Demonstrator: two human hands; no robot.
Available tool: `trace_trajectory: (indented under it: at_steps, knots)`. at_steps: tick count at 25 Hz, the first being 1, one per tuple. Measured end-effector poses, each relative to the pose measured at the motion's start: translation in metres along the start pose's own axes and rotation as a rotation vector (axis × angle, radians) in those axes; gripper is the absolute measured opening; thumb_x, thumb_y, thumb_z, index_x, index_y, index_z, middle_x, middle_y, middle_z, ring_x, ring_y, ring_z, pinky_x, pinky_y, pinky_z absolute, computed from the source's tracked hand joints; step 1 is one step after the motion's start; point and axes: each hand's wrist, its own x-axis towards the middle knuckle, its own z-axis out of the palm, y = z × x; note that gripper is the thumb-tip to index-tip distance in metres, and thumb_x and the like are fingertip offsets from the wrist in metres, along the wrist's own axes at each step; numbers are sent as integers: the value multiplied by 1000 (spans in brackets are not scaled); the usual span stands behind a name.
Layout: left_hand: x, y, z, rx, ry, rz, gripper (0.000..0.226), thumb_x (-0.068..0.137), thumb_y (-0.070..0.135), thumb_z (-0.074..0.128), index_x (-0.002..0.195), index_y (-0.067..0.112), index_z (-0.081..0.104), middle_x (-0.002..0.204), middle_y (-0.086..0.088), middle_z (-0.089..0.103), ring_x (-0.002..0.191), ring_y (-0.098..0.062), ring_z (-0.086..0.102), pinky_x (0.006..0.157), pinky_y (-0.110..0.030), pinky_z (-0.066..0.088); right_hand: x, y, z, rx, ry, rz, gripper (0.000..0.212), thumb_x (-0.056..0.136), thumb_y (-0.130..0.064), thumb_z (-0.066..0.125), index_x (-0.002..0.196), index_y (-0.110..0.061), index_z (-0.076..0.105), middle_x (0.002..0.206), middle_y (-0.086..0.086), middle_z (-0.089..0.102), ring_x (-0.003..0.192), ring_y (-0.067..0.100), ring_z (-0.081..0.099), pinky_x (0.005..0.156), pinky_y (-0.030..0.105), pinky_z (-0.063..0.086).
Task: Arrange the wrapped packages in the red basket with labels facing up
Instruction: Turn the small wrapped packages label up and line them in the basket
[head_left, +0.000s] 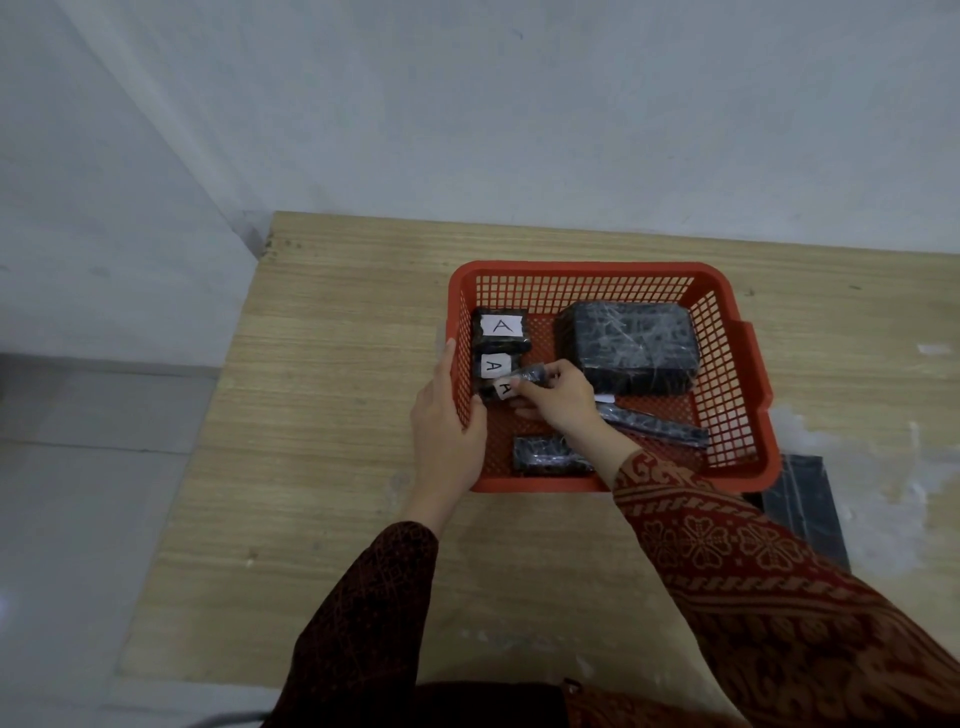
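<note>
The red basket (727, 322) sits on a wooden table. Along its left side lie two small black wrapped packages with white "A" labels facing up: one at the back (500, 328) and one in front of it (493, 367). My right hand (556, 397) is shut on a third small package (511, 385), its white label showing, just in front of those two. My left hand (447, 421) grips the basket's left wall. A large package (631, 345), a long thin package (654, 423) and a small package (545, 456) lie in the basket with no label showing.
A flat black object (802, 506) lies on the table just right of the basket's front corner. The table's left edge (208, 415) drops to a grey floor. A pale wall stands close behind the table.
</note>
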Motion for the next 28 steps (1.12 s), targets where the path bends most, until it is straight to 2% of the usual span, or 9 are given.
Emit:
trace_trajectory:
  at_steps: [2,4,6,8,14,19,22,24,28]
  knots:
    - [0,0,0,-3,4,5,68,90,10,53,150,23,25,123,18,41,115,-3,41,101,-29,34,-1,-2,1,-95,22,-30,31,80,-21,75,89,-8,49,92,14,67,65,15,64,51,23,53]
    - [0,-1,1,-5,10,6,68,90,9,54,150,22,26,124,19,40,114,-1,39,100,-26,32,-1,-3,-1,-523,57,-217,32,80,-32,74,84,-7,53,78,5,60,70,20,59,52,23,43]
    - [1,-2,2,-4,13,10,67,90,9,54,150,22,26,124,20,40,114,1,39,100,-25,31,-3,-4,-3,-846,51,-355,37,84,-34,69,96,-1,57,94,14,59,87,31,60,66,34,49]
    - [0,-2,2,-5,9,8,67,90,11,53,150,24,25,123,20,40,113,0,39,100,-27,33,-3,-4,-4,-987,19,-412,42,86,-31,66,109,1,52,108,21,59,97,38,61,76,42,51]
    - [0,-2,2,-3,1,11,67,90,12,52,150,26,24,123,22,40,114,0,40,101,-27,32,-1,-5,-10,-1040,-79,-438,36,90,-33,60,101,1,58,106,20,60,96,38,60,75,39,49]
    - [-1,-1,2,-1,-4,-2,69,90,11,53,150,26,23,124,21,39,115,0,39,102,-28,31,-6,-17,-13,-1110,-73,-505,37,91,-29,59,114,-2,46,112,22,58,97,41,60,72,44,50]
    - [0,-1,2,-11,-5,6,69,90,10,53,150,25,23,124,21,39,115,0,39,103,-29,34,-17,-27,-20,-1127,-26,-576,37,89,-27,62,114,-5,47,111,18,57,96,41,61,71,44,50]
    - [0,-1,1,-18,-11,7,69,90,10,53,150,26,22,128,21,39,118,0,39,106,-33,35,-23,-30,-34,-1083,-135,-639,34,83,-26,68,108,-12,51,107,12,59,94,35,61,74,43,53]
    - [0,-1,1,-27,-22,-5,71,90,10,53,150,30,21,132,20,39,122,-2,40,109,-38,36,-33,-9,-65,-1175,-542,-590,28,80,-20,72,104,-20,57,110,2,58,100,21,58,80,40,52]
